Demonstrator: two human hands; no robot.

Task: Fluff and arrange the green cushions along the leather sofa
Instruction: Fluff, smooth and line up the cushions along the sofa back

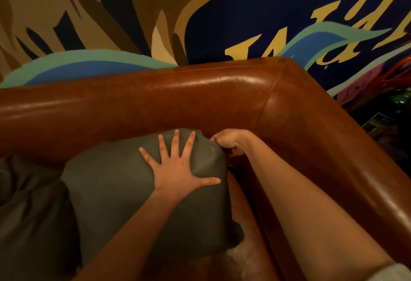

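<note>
A dark green cushion point(115, 191) leans against the backrest in the right corner of the brown leather sofa point(155, 93). My left hand point(178, 167) lies flat on the cushion's upper front, fingers spread wide. My right hand point(231, 141) is closed around the cushion's top right corner, wedged between it and the sofa's corner. A second green cushion point(29, 214) sits to the left, touching the first and cut off by the frame's edge.
The sofa's right armrest point(333, 151) runs toward me along the right. A painted mural wall point(244, 13) rises just behind the backrest. Dark cluttered objects point(391, 113) lie beyond the armrest. A strip of seat leather point(244, 258) shows under the cushion.
</note>
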